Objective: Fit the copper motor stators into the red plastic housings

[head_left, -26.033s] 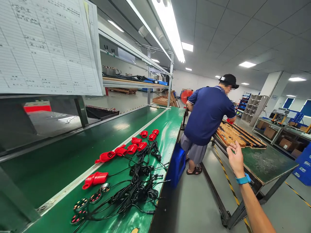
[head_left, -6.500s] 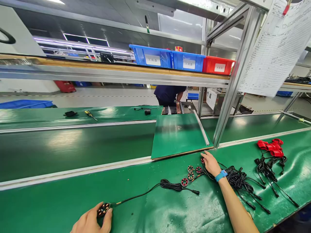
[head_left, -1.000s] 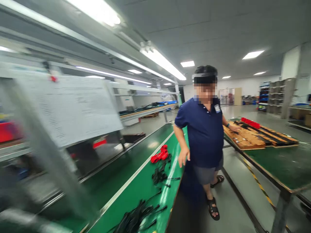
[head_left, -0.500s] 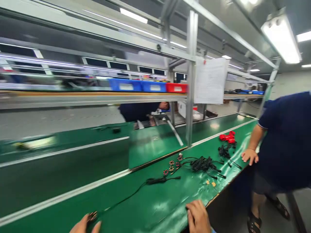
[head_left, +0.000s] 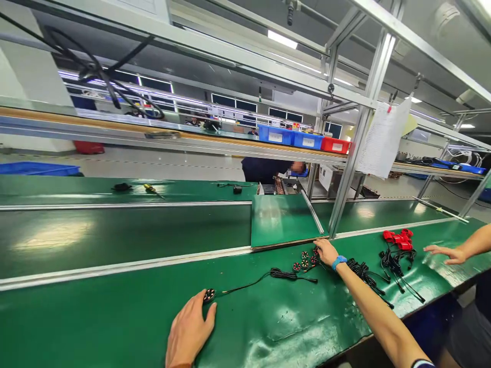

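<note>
My left hand (head_left: pixel 190 327) rests on the green bench top (head_left: pixel 115 322). Its index fingertip touches a small round black part with copper-coloured spots (head_left: pixel 209 295), and the thumb stands apart below it. From that part a thin black cable (head_left: pixel 247 283) runs right to a tied bundle (head_left: pixel 284 274). My right hand (head_left: pixel 326 251), with a blue wristband (head_left: pixel 339 262), reaches over a group of similar round parts (head_left: pixel 305 263). Its fingers are spread above the farthest one, partly hiding it; no firm grip shows. My right forearm crosses in front of a heap of black cables (head_left: pixel 364 273).
Red bundles (head_left: pixel 399 238) and more black cables (head_left: pixel 395 263) lie at the right, near another person's hand (head_left: pixel 447 253). A metal post (head_left: pixel 360 133) and shelf with blue bins (head_left: pixel 275 135) and a red bin (head_left: pixel 335 145) stand behind. A yellow-handled tool (head_left: pixel 150 189) lies farther back.
My view has turned left. My right hand has moved from the bench's front edge forward to the round parts. My left hand stays by its round part. The other person's hand has lifted.
</note>
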The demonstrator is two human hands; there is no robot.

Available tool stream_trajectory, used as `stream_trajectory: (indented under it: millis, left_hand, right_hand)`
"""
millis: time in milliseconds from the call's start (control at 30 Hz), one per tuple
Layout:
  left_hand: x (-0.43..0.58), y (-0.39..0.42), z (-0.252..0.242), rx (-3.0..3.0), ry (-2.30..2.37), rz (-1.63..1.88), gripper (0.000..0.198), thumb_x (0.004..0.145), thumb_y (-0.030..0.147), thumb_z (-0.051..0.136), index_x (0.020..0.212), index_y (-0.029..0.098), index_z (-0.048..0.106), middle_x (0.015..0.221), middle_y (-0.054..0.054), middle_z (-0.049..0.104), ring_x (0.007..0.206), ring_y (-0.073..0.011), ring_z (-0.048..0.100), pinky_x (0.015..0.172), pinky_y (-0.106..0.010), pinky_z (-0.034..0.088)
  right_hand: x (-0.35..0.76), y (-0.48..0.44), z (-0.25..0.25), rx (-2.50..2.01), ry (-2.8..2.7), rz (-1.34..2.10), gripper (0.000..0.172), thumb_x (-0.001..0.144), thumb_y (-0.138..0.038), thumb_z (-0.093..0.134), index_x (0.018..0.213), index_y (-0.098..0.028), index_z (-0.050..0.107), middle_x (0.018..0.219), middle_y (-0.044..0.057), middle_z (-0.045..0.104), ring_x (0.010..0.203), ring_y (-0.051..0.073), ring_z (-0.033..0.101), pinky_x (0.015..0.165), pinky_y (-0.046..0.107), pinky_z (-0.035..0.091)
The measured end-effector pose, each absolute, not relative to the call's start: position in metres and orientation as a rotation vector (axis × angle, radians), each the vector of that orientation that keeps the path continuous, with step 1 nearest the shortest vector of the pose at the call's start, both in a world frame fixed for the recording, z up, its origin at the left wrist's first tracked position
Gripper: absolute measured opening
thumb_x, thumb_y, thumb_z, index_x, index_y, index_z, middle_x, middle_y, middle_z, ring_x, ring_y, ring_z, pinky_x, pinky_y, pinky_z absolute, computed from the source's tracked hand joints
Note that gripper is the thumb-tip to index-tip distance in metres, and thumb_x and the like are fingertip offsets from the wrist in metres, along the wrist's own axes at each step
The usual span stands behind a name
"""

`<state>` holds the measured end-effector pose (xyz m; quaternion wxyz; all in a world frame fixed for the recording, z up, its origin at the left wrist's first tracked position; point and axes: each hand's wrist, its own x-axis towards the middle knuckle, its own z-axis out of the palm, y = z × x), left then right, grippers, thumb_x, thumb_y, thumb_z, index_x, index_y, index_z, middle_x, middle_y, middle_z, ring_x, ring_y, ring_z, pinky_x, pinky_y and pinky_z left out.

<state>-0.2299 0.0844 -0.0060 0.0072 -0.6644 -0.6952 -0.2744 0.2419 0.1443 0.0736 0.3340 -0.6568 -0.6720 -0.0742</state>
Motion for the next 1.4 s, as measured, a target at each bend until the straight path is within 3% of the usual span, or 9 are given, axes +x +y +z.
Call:
stream_trajectory:
  millis: [200,333,500,633,767,967,1133,1267,1400]
  left_hand:
    - [-0.227,0.081,-0.001,-2.043,-2.210,-0.897,0.065,0.094,0.045,0.024,0.131,0.005,0.059,0.132,-0.018,0.065,0.125,-0.0316,0.060,0.106,-0.043,0.047]
    - [-0.226,0.079,-0.001,-2.047,-2.227,-0.907,0.068,0.094,0.048,0.022,0.133,0.004,0.058,0.134,-0.018,0.064,0.126,-0.0326,0.058,0.107,-0.046,0.046]
    - [-0.231,0.081,-0.007,-2.075,-2.217,-0.914,0.066,0.095,0.048,0.025,0.134,0.006,0.057,0.135,-0.016,0.064,0.126,-0.0310,0.059,0.107,-0.045,0.046]
    - [-0.234,0.084,-0.015,-2.081,-2.180,-0.967,0.063,0.094,0.048,0.029,0.132,0.006,0.058,0.133,-0.016,0.065,0.125,-0.0306,0.060,0.108,-0.045,0.047]
    - [-0.232,0.081,-0.020,-2.066,-2.154,-1.085,0.061,0.093,0.045,0.036,0.134,0.005,0.056,0.136,-0.019,0.063,0.127,-0.0332,0.058,0.110,-0.049,0.046]
    - [-0.229,0.078,-0.031,-2.028,-2.176,-1.115,0.057,0.094,0.036,0.042,0.141,0.005,0.050,0.139,-0.018,0.060,0.130,-0.0292,0.057,0.114,-0.046,0.045]
    - [-0.227,0.077,-0.036,-1.978,-2.184,-1.144,0.057,0.094,0.033,0.042,0.143,0.005,0.047,0.140,-0.019,0.059,0.131,-0.0299,0.056,0.114,-0.048,0.046]
    - [-0.231,0.077,-0.034,-1.971,-2.166,-1.125,0.057,0.093,0.030,0.041,0.144,0.003,0.046,0.141,-0.020,0.059,0.131,-0.0288,0.057,0.113,-0.046,0.048]
    - [-0.242,0.077,-0.035,-2.045,-2.131,-1.085,0.056,0.088,0.022,0.037,0.138,0.001,0.050,0.137,-0.022,0.062,0.125,-0.0289,0.062,0.107,-0.046,0.054]
  right_hand:
    - [0.259,0.173,0.060,-1.682,-2.150,-0.013,0.021,0.099,-0.028,0.065,0.116,-0.016,0.068,0.129,0.010,0.065,0.121,0.025,0.061,0.106,0.051,0.050]
    - [0.256,0.170,0.051,-1.557,-2.344,0.056,0.036,0.095,-0.012,0.055,0.128,-0.018,0.069,0.143,0.010,0.060,0.144,0.027,0.042,0.121,0.049,0.036]
    - [0.245,0.167,0.054,-1.457,-2.482,0.140,0.047,0.088,-0.010,0.050,0.128,-0.022,0.071,0.136,0.007,0.066,0.133,0.023,0.056,0.122,0.047,0.036]
    - [0.225,0.150,0.061,-1.517,-2.408,0.088,0.046,0.095,-0.015,0.044,0.135,-0.014,0.065,0.143,0.014,0.060,0.142,0.027,0.045,0.123,0.050,0.034]
    - [0.187,0.114,0.051,-1.499,-2.444,0.122,0.049,0.103,-0.034,0.045,0.148,-0.020,0.053,0.154,0.010,0.049,0.146,0.024,0.040,0.124,0.043,0.032]
    - [0.145,0.096,0.042,-1.688,-2.363,0.105,0.053,0.104,-0.040,0.039,0.143,-0.009,0.059,0.154,0.026,0.044,0.146,0.041,0.038,0.118,0.063,0.034]
    - [0.056,0.095,0.056,-1.472,-2.425,0.192,0.059,0.103,-0.039,0.042,0.156,-0.012,0.041,0.163,0.016,0.033,0.153,0.033,0.026,0.125,0.052,0.026]
    - [-0.038,0.086,0.056,-1.188,-2.550,0.347,0.068,0.097,-0.033,0.053,0.159,-0.013,0.033,0.166,0.016,0.027,0.154,0.034,0.022,0.125,0.054,0.025]
    - [-0.086,0.088,0.048,-1.003,-2.584,0.399,0.060,0.101,-0.038,0.049,0.157,-0.018,0.035,0.163,0.016,0.033,0.150,0.036,0.030,0.121,0.059,0.029]
